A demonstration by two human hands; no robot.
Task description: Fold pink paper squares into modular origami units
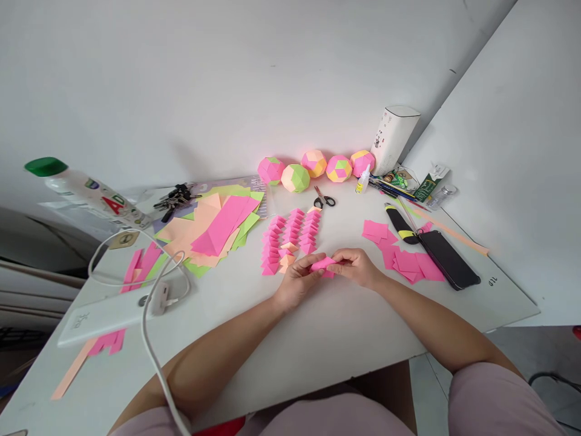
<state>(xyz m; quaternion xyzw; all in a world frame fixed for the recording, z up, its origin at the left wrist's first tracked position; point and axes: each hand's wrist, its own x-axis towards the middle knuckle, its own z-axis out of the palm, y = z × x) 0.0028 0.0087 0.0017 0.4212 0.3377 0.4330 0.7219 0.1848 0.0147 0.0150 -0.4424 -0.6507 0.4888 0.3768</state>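
A pink piece of folded paper (323,264) is pinched between my two hands above the front middle of the table. My left hand (297,280) has its thumb and fingers closed on the paper's left side. On its right end, my right hand (356,266) grips with thumb and fingertips. Just beyond my hands stand rows of small folded paper units (293,233), mostly pink with a few peach ones. Flat pink paper squares (406,263) lie loosely spread to the right of my right hand.
Several paper balls (339,169) line the wall. Scissors (324,198) and a glue bottle (362,180) lie before them. Coloured sheets (218,230), a spray can (91,191) and a power bank (106,315) with a white cable are left. A black phone (448,259) and cutter (401,224) are right.
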